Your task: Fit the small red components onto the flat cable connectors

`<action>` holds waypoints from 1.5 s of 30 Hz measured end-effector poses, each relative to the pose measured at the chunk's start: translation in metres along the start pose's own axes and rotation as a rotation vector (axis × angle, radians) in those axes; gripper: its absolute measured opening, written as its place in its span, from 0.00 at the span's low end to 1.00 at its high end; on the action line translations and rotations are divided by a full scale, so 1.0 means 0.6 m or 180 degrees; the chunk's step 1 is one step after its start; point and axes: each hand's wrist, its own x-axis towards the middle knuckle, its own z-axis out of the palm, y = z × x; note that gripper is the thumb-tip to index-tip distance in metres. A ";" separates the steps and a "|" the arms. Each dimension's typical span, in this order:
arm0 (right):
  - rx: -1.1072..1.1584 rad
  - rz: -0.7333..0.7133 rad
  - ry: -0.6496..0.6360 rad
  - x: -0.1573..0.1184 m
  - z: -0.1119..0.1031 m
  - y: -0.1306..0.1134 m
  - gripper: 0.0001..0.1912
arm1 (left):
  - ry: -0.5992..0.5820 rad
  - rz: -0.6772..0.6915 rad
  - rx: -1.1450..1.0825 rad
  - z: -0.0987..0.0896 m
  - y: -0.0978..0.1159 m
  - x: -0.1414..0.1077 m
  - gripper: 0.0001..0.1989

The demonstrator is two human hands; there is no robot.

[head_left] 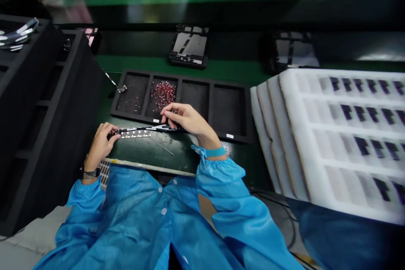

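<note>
So, L hand point(103, 145) gripping 1 black strip point(136, 133), R hand point(186, 121) pinching its other end, 4-bay tray point(226, 107) just behind

We found a black foam rack point(63, 105) walling in the left hand point(100, 145); a compartment tray point(193, 79) stood ahead of the right hand point(186, 119), with stacked foam trays point(300, 143) beyond it.

1. Long flat circuit strip point(133, 133): black, with a row of white rectangular patches.
2. Heap of tiny parts point(163, 95): dark red, in a black plastic tray point(193, 76).
3. Glossy nylon smock point(133, 223): bright blue, with round white snaps.
4. Fabric wristband point(215, 152): teal.
5. White foam tray point(300, 135): rows of black rectangles.
</note>
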 end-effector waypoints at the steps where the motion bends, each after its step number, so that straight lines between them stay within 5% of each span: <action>1: -0.0005 0.0005 -0.0001 0.000 0.000 0.000 0.20 | -0.0002 0.0034 0.0002 0.001 -0.003 -0.001 0.02; 11: 0.0120 -0.0110 0.0054 0.001 -0.004 0.001 0.22 | 0.0425 0.0018 -0.0421 0.019 -0.002 -0.025 0.06; 20: 0.0099 -0.0384 0.0480 -0.005 -0.015 -0.018 0.24 | 0.0552 -0.0319 -0.2051 -0.050 0.104 0.008 0.10; 24: 0.0127 -0.0486 0.0626 -0.005 -0.022 -0.017 0.23 | 0.0671 0.0301 -0.2831 -0.072 0.152 0.058 0.17; 28: 0.0026 -0.0587 0.0739 -0.006 -0.034 -0.016 0.21 | 0.0752 0.1165 -0.3017 -0.106 0.182 0.095 0.13; 32: -0.0044 -0.0602 0.0692 -0.008 -0.039 -0.019 0.20 | 0.0388 0.1586 -0.2926 -0.127 0.186 0.113 0.10; 38: 0.0002 -0.0512 0.0586 -0.007 -0.032 -0.023 0.21 | -0.0923 0.0251 -0.2375 -0.054 0.173 0.168 0.12; 45: -0.0156 -0.0322 0.0529 -0.004 -0.028 -0.010 0.23 | -0.1538 -0.0051 -0.2360 0.052 0.158 0.218 0.18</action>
